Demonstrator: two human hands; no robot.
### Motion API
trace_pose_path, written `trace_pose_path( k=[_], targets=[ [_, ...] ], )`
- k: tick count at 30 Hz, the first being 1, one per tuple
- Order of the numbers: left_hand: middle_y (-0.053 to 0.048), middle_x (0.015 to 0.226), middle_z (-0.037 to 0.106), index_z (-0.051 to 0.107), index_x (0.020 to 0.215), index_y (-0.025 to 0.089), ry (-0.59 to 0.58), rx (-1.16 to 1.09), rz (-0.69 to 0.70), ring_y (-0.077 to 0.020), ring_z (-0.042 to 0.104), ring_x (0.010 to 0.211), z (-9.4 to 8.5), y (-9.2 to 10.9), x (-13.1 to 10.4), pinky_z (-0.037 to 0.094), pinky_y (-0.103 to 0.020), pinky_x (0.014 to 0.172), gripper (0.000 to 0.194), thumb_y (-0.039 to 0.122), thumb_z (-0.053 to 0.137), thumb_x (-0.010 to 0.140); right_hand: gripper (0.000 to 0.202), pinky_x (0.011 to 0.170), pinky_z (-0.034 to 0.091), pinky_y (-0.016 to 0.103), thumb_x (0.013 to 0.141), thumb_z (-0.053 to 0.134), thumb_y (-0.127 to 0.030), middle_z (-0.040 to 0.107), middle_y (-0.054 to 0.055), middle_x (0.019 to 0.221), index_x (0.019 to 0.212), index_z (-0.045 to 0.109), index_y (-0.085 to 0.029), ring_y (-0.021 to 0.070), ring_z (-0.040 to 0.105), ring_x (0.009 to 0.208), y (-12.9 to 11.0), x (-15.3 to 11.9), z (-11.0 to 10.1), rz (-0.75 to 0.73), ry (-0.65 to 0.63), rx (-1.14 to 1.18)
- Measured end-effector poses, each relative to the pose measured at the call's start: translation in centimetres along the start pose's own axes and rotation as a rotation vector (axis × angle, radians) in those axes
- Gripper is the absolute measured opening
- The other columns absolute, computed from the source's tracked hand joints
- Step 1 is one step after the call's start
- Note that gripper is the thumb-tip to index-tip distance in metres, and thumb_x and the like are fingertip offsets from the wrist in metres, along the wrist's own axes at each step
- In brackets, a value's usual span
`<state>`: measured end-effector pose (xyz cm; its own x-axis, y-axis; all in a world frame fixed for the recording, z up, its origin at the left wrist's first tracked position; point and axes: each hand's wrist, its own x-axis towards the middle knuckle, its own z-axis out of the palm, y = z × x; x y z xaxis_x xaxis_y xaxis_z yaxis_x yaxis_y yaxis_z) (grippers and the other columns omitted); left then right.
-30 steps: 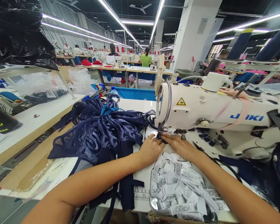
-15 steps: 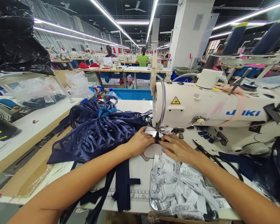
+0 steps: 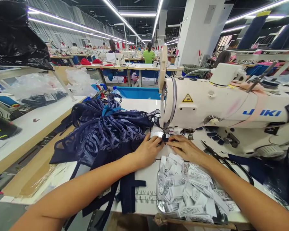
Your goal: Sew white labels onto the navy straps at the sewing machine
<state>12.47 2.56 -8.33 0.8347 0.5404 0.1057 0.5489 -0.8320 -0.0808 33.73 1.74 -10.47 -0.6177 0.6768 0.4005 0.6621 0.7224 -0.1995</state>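
Under the needle end of a white sewing machine (image 3: pixel 195 99), a small piece of navy fabric (image 3: pixel 166 140) lies at the presser foot. My left hand (image 3: pixel 148 150) pinches its left side, fingers bent and close to the foot. From the right, my right hand (image 3: pixel 188 150) grips the other side with thumb and fingertips together. The fingers cover most of the piece. Left of the machine spreads a heap of navy patterned mesh fabric (image 3: pixel 103 131), tied with a blue strip (image 3: pixel 110 110). Navy strips (image 3: pixel 127 195) hang over the table's front edge near my left forearm.
A metal tray (image 3: pixel 157 195) full of white printed labels (image 3: pixel 190 189) sits below my right hand. Black scissors (image 3: pixel 227 162) lie to its right, beside my forearm. A side table (image 3: pixel 36 128) stands at left. Co-workers sit at machines farther back.
The view has shifted slightly, so the machine appears farther right and higher. Both hands stay at the presser foot on the navy piece; my left fingers sit a little closer together.
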Motion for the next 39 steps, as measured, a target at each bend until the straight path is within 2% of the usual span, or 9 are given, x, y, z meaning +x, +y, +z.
trace_pose_path(
  k=[5,8,11,13,16,20,26,39],
  targets=[
    [-0.013,0.116,0.053,0.05,0.114,0.011,0.081,0.106,0.026,-0.0267,0.045,0.11,-0.1,-0.5,-0.1,0.028,-0.049,0.096,0.037,0.011,0.049,0.077,0.031,0.077,0.05,0.037,0.086,0.037,-0.014,0.058,0.012,0.1,0.108,0.059,-0.015,0.0223,0.053,0.093,-0.9,0.2,-0.6,-0.065,-0.057,-0.146],
    [-0.01,0.1,0.061,0.057,0.1,0.012,0.182,0.197,-0.021,-0.0228,0.052,0.099,-0.5,-2.1,0.0,0.03,-0.045,0.095,0.023,0.01,0.042,0.084,0.03,0.076,0.05,0.038,0.086,0.036,-0.013,0.058,0.012,0.099,0.105,0.059,-0.016,0.0225,0.054,0.092,-1.4,0.3,-0.8,-0.084,-0.058,-0.215],
    [-0.008,0.085,0.063,0.06,0.085,0.012,0.235,0.244,-0.044,-0.019,0.055,0.085,-0.7,-3.7,0.1,0.035,-0.039,0.09,0.021,0.009,0.039,0.086,0.028,0.075,0.051,0.037,0.086,0.036,-0.013,0.059,0.011,0.097,0.104,0.059,-0.017,0.0219,0.054,0.092,-1.6,0.4,-0.9,-0.093,-0.052,-0.234],
    [-0.009,0.091,0.063,0.06,0.089,0.013,0.28,0.224,-0.044,-0.0193,0.055,0.089,-0.7,-4.1,0.1,0.036,-0.039,0.089,0.021,0.008,0.04,0.084,0.028,0.075,0.051,0.037,0.086,0.037,-0.013,0.059,0.011,0.096,0.103,0.059,-0.016,0.022,0.054,0.09,-1.6,0.4,-0.9,-0.102,-0.053,-0.238],
    [-0.01,0.111,0.059,0.057,0.102,0.014,0.332,0.137,0.031,-0.0218,0.049,0.107,-0.5,-3.5,0.0,0.029,-0.044,0.097,0.027,0.007,0.042,0.081,0.027,0.074,0.051,0.036,0.086,0.037,-0.012,0.059,0.011,0.094,0.102,0.06,-0.014,0.0218,0.054,0.088,-1.7,0.5,-0.9,-0.102,-0.046,-0.245],
    [-0.009,0.114,0.059,0.057,0.104,0.015,0.27,0.008,0.159,-0.0224,0.046,0.114,-0.1,-2.2,-0.2,0.022,-0.05,0.101,0.028,0.01,0.041,0.081,0.028,0.074,0.051,0.036,0.085,0.038,-0.013,0.058,0.012,0.097,0.103,0.06,-0.013,0.0225,0.054,0.089,-1.7,0.4,-0.9,-0.089,-0.03,-0.247],
    [-0.009,0.118,0.058,0.055,0.11,0.015,0.172,-0.072,0.129,-0.0241,0.049,0.112,0.3,-2.1,-0.3,0.022,-0.054,0.1,0.032,0.011,0.041,0.082,0.032,0.074,0.051,0.038,0.087,0.034,-0.015,0.059,0.013,0.101,0.105,0.06,-0.015,0.0226,0.055,0.09,-1.8,0.4,-0.8,-0.077,-0.008,-0.254],
    [-0.009,0.118,0.058,0.056,0.112,0.016,0.152,-0.03,0.108,-0.0233,0.049,0.112,0.4,-2.1,-0.1,0.024,-0.049,0.101,0.033,0.011,0.044,0.082,0.032,0.079,0.051,0.04,0.087,0.035,-0.016,0.061,0.011,0.106,0.106,0.06,-0.017,0.023,0.055,0.097,-1.5,0.4,-0.5,-0.059,0.017,-0.263]
  ],
)
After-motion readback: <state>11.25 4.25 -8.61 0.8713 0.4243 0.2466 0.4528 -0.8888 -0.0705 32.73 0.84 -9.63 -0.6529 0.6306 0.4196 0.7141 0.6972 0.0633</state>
